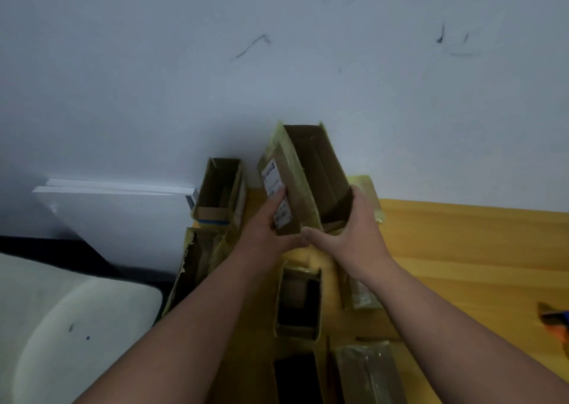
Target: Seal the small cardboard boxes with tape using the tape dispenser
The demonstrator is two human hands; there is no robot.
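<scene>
Nearest the camera, both forearms ran up the frame toward the held box [303,175]. This box was raised above the yellow surface [462,249], tilted, with its long axis running away from the person toward the wall [184,80]. Its top was open, the flaps standing and the inside in view. A white label [274,188] lay on its left outer side.

The left hand [264,231] gripped the near left side, its fingers [278,197] curled up over the label. The right hand [354,228] held the near right end, fingers wrapped over the end wall and the thumb pointing left under the near corner. Both hands were clamped on the box; neither was free. The box lay straight ahead of the fingers, with its far end unsupported.

The box was judged not yet sealed. Sealing would call for the flaps to be folded down along the long axis, then tape run the same way. The right hand was judged the nearer to an orange object [554,326] at the right edge, which may be the tape dispenser; it was cut off and could not be confirmed.

Outward, more open boxes stood on the surface: one by the wall [218,188], one below the hands [297,299], and others at the bottom edge. A white board [123,219] leaned on the wall at left, with a pale chair [61,326] below it.
</scene>
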